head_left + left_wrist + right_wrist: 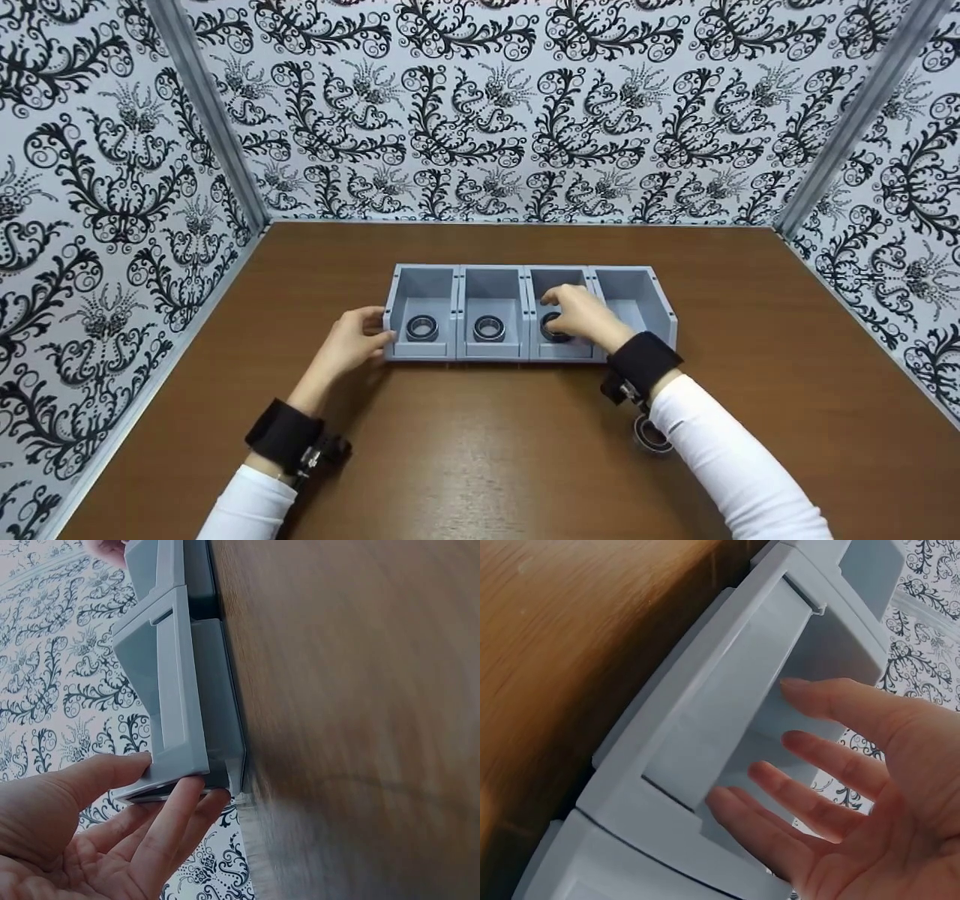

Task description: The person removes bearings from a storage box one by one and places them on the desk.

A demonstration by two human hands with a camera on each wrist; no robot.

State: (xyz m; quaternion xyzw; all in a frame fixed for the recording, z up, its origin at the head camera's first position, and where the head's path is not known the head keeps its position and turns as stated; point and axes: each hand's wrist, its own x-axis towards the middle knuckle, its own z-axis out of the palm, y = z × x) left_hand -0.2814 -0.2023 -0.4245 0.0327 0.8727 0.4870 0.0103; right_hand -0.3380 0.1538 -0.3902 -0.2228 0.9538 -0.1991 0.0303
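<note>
R grip (583, 310) wide nr bearing (547, 331) in 3rd bin (561, 350), L grip (351, 341) round leftmost bin's (420, 349) corner.

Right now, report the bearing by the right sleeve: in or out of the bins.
Out: the bearing lies on the brown tabletop, apart from the gray bins.

Table (465, 420) is brown with a wood-look grain, kinda glossy too — there's a pale shine on the near part. Sitting right on it are four gray bins (491, 352), side by side in one straight row. There's also a ring (651, 448) lying on the surface, nearer the camera and off right — partly hidden.
</note>
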